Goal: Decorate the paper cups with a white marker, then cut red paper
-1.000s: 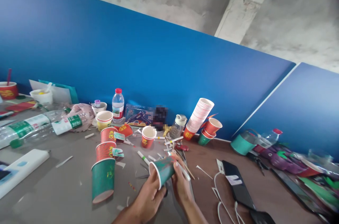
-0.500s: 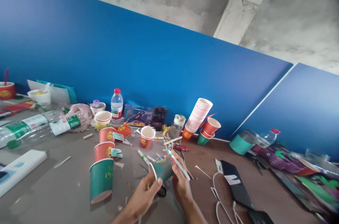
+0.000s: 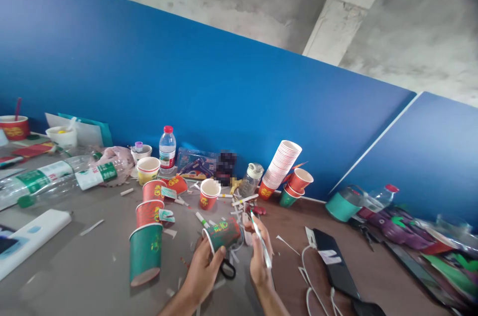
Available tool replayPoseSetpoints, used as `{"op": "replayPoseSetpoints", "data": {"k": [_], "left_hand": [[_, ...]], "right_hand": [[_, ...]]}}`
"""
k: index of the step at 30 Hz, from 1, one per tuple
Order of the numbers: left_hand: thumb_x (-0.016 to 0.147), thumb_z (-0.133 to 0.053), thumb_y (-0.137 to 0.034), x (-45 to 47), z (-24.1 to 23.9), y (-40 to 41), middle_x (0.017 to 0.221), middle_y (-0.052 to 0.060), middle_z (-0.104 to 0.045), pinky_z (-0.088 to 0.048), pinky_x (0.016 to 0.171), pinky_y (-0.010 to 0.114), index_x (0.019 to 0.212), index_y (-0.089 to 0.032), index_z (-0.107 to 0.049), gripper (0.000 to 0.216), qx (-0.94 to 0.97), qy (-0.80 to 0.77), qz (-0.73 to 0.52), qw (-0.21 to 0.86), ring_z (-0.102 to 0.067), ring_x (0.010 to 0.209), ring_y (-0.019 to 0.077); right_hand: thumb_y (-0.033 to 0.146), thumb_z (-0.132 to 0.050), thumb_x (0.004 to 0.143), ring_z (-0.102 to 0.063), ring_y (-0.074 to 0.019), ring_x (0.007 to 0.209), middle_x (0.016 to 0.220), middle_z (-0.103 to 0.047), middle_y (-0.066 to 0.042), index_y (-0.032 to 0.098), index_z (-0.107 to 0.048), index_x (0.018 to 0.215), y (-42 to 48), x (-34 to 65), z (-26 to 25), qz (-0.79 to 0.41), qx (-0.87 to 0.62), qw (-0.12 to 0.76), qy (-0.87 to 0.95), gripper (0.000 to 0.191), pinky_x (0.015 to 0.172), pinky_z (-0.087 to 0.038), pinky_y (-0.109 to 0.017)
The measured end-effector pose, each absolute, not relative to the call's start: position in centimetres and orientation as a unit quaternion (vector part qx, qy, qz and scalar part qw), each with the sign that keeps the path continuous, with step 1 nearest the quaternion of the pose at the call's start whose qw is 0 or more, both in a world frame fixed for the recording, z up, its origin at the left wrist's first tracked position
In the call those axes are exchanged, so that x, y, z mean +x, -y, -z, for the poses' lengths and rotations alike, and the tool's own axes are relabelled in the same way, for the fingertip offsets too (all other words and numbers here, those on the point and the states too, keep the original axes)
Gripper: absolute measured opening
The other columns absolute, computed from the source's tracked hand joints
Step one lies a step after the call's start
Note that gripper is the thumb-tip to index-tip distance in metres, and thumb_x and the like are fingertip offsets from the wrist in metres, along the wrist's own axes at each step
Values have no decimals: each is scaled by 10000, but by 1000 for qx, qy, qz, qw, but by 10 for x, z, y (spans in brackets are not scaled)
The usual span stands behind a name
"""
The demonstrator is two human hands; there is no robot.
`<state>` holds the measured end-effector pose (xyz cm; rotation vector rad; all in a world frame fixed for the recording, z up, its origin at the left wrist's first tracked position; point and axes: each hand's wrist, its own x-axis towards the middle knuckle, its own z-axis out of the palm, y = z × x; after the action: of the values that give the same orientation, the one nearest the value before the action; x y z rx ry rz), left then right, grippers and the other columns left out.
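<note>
So, looks like pen-on-cup step. Left hand [image 3: 203, 270] wrapped round rim end of green-and-red paper cup with yellow lettering [image 3: 223, 234], tipped sideways over grey worktop [image 3: 100, 266]. Right hand [image 3: 259, 261] pinching slim white marker with green tip [image 3: 262, 244], tip apart from cup. Any next stroke probably calls for steady left grip, tip brought against cup wall, no denting.

The held cup [image 3: 223, 234] looks like paper, its printed side matt; the pen [image 3: 263, 245] is smooth plastic. The upright bottle [image 3: 167, 149] is clear, glossy plastic. The desk [image 3: 89, 266] is smooth with a faint sheen, the partition [image 3: 224, 81] smooth, the wall [image 3: 224, 2] rough concrete.
</note>
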<state>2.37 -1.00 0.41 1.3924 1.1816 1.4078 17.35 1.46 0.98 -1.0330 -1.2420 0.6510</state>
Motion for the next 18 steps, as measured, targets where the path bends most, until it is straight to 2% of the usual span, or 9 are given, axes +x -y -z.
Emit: {"op": "replayPoseSetpoints", "data": {"k": [2, 4, 8, 12, 18], "left_hand": [[783, -544, -421, 22, 0, 7, 1117, 84, -657, -370, 1000, 393, 1049, -200, -657, 364, 533, -493, -572, 381, -531, 1105, 244], [777, -552, -412, 20, 4, 4, 1080, 87, -665, -396, 965, 388, 1034, -188, -655, 356, 517, -508, -583, 367, -550, 1066, 243], [780, -551, -384, 19, 9, 2, 1085, 84, -658, -394, 960, 376, 1030, -188, -649, 332, 524, -502, -583, 366, -560, 1045, 233], [764, -565, -375, 20, 5, 4, 1086, 82, -657, -387, 965, 382, 1016, -190, -656, 325, 525, -509, -573, 371, -553, 1056, 241], [762, -554, -381, 19, 3, 4, 967, 86, -677, -421, 903, 383, 926, -170, -673, 293, 524, -534, -557, 360, -578, 960, 247]], "right_hand": [[468, -414, 876, -578, -212, 782, 792, -610, -40, 199, -637, 928, -9, 173, -10, -243, -452, 635, 577, 354, 751, -459, -348], [467, -368, 897, -563, -190, 708, 731, -576, -24, 204, -643, 915, -3, 170, -9, -245, -429, 609, 621, 381, 708, -457, -326], [421, -410, 897, -565, -174, 675, 743, -583, -18, 208, -572, 1116, 2, 161, -4, -284, -406, 575, 651, 346, 664, -466, -294], [406, -435, 887, -573, -179, 697, 774, -608, -34, 200, -606, 1027, 2, 158, -3, -293, -413, 563, 652, 302, 650, -469, -285], [351, -434, 883, -589, -185, 701, 778, -626, -42, 214, -639, 989, 6, 158, -8, -302, -367, 524, 707, 268, 654, -483, -297]]}}
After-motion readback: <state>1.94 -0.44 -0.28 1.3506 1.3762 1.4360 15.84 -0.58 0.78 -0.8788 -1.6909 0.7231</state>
